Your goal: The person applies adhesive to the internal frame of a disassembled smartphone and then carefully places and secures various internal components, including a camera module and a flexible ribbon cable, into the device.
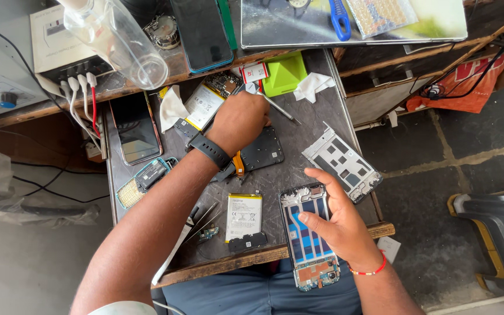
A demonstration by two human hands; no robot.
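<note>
— Right hand clamps the opened phone frame by its edge, its lower end hanging off the workbench toward the lap.

— And the left hand?

— Closed on something at the far side of the bench, beside the metal tweezers; what exactly, I cannot tell. One slip of the right thumb, I'd say, and that frame drops; the loose battery beside it could get knocked too.
</note>
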